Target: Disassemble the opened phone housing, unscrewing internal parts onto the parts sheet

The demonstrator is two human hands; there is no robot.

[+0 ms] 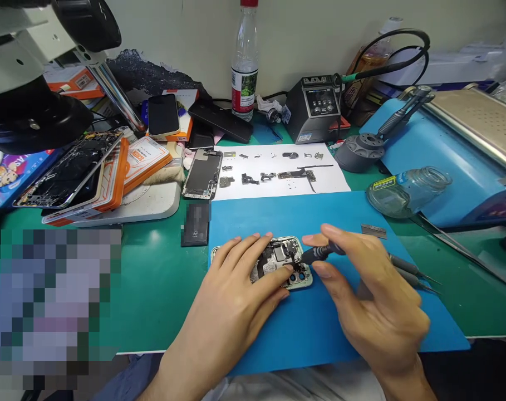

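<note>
Phone housing [273, 262] seems largely stripped — display assembly [201, 174] and battery [195, 224] lie outside, some components [293, 250] remain.
Left hand [231, 292] grips it; right hand [369, 284] pinches a screwdriver [317, 254].

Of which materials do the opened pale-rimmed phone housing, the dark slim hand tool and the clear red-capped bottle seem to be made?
Opened rectangular pale-rimmed phone housing: perhaps metal, judging by the smooth rim; finish unclear.
Dark slim hand tool: possibly matte plastic or coated metal; little shine shows.
Clear tall red-capped bottle: likely glossy plastic; see-through, with bright highlights.
</note>
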